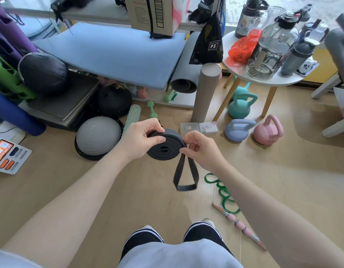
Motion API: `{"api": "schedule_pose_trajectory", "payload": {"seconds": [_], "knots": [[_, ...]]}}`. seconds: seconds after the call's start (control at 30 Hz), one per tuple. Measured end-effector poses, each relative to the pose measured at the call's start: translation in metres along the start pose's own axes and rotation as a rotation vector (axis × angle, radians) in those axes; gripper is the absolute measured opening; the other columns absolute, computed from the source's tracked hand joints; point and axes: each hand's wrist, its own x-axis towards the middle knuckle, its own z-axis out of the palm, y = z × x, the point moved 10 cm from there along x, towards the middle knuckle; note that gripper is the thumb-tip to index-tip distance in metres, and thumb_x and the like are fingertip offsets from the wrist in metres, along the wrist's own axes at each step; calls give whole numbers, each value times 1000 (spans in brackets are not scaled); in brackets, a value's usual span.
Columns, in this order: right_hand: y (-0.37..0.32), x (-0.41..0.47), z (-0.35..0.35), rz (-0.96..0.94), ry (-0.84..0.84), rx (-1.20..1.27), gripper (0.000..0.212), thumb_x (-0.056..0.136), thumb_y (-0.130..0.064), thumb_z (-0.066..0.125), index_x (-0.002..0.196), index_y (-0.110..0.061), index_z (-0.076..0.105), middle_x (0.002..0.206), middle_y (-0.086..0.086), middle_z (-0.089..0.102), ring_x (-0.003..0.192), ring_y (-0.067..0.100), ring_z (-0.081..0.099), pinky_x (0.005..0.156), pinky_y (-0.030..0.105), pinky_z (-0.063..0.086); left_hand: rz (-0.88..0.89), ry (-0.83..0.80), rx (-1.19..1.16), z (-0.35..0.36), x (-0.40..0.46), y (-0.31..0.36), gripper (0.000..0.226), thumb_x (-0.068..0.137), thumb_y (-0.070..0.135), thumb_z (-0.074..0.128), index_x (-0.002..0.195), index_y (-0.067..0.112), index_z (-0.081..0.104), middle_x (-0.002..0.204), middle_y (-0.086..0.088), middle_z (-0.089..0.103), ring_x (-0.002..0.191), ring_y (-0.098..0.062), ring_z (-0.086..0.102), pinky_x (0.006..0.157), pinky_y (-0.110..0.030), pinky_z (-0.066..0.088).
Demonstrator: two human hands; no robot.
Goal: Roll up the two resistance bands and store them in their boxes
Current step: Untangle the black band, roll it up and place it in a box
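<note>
A black resistance band [165, 148] is wound into a flat coil held in the air in front of me. My left hand [142, 139] grips the coil's left side, thumb on top. My right hand [200, 149] pinches the band at the coil's right edge, and a loose loop hangs down from there. A green resistance band [223, 194] lies in loose curls on the floor at the lower right. Two small clear boxes [199, 128] sit side by side on the floor beyond my hands.
Blue [238, 129], pink [267, 130] and teal [241, 103] kettlebells stand near a round white table [244, 74] loaded with bottles. A grey half-ball [98, 138], a grey cylinder [206, 91], mats and a pink massage stick [238, 225] crowd the wooden floor.
</note>
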Motion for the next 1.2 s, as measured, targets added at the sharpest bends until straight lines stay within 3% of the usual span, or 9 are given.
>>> {"api": "schedule_pose_trajectory", "payload": {"seconds": [0.13, 0.37, 0.47, 0.57, 0.77, 0.93, 1.0, 1.1, 1.2], "knots": [[-11, 6, -23, -80, -12, -88, 18, 83, -9, 66, 91, -22, 57, 79, -2, 67, 63, 0, 57, 63, 13, 47, 25, 56, 48, -3, -2, 0, 9, 82, 12, 68, 88, 15, 62, 89, -4, 67, 86, -26, 64, 77, -50, 53], [-3, -2, -26, 6, 73, 200, 22, 83, -4, 65, 76, -23, 58, 80, 13, 69, 63, 14, 60, 65, 29, 55, -86, 212, -336, 0, -6, -6, 13, 82, 3, 66, 83, 15, 60, 88, -8, 69, 84, -16, 65, 76, -31, 55], [-3, -2, -22, 41, 124, 254, 21, 84, -4, 64, 78, -23, 57, 81, 8, 65, 58, 8, 58, 63, 25, 51, -133, 300, -401, -1, -8, -10, 14, 83, 3, 64, 83, 15, 59, 86, -1, 69, 80, -9, 66, 72, -25, 56], [-7, 1, -23, 66, 147, 312, 23, 85, -4, 62, 81, -25, 56, 104, -1, 59, 52, 2, 56, 58, 18, 48, -192, 355, -547, 3, -10, -17, 15, 84, -1, 62, 82, 13, 58, 82, -3, 68, 73, -6, 64, 75, -28, 55], [-6, -6, -14, 103, 84, 421, 28, 86, -5, 62, 93, -32, 58, 84, -4, 70, 68, 6, 60, 60, 19, 48, -272, 400, -837, 14, -16, -33, 17, 86, -4, 56, 81, 12, 55, 82, -6, 65, 77, -13, 63, 80, -32, 51], [-17, 5, -27, 110, 65, 441, 24, 86, -1, 61, 90, -24, 65, 68, -12, 70, 60, 0, 61, 53, 14, 44, -329, 365, -1081, 41, -19, -46, 20, 89, -5, 50, 84, 14, 49, 88, -8, 62, 80, -17, 59, 70, -25, 52], [-18, 5, -32, 105, 44, 375, 22, 86, -2, 61, 92, -21, 67, 73, -9, 70, 61, -1, 61, 53, 13, 45, -342, 240, -969, 46, -15, -47, 17, 90, -1, 52, 87, 15, 48, 91, -7, 61, 85, -20, 58, 74, -27, 50], [-13, 2, -36, 85, 4, 192, 22, 85, -4, 62, 97, -21, 69, 84, -4, 69, 73, 8, 64, 63, 22, 54, -292, -44, -357, 45, -10, -36, 14, 88, 8, 60, 96, 15, 50, 101, -1, 63, 97, -17, 60, 81, -26, 46], [-16, 4, -28, 26, -81, -118, 22, 84, -12, 64, 99, -26, 70, 81, -12, 66, 69, 5, 57, 66, 26, 53, -179, -209, -68, 54, 0, -5, 23, 85, 20, 64, 101, 26, 49, 106, 6, 63, 98, -10, 60, 81, -27, 47]]}}
